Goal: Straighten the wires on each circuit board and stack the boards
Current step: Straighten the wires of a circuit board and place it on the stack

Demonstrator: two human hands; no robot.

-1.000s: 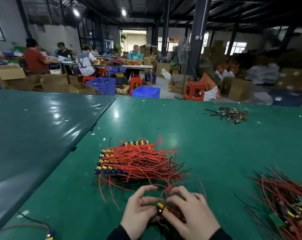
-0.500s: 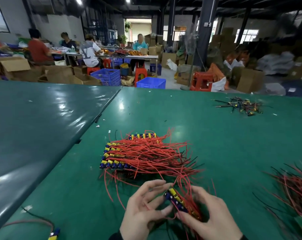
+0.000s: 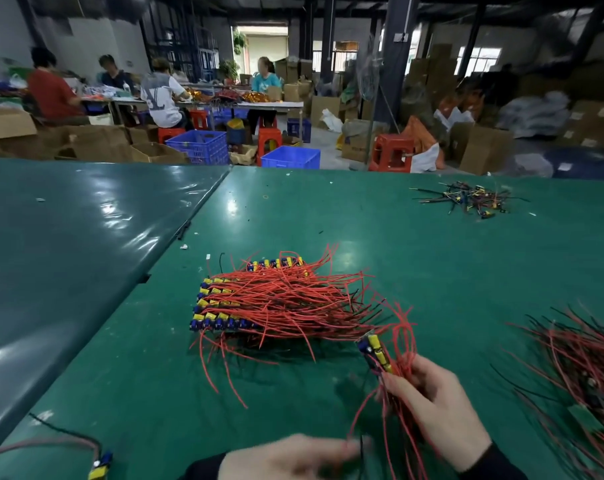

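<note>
Right hand [image 3: 435, 410]: fingers held a board [image 3: 376, 355] with red wires [image 3: 402, 344].
Left hand [image 3: 293, 457]: blurry, fingers' state unclear.
Stack [image 3: 272, 299]: on the bench [image 3: 432, 254].

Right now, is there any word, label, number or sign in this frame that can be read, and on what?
"AL", partly readable large letters on the back of a seated person's white shirt.
White labels on the cardboard boxes at far right: too blurred to read.
Circuit board in the right hand: no legible marking.
</note>
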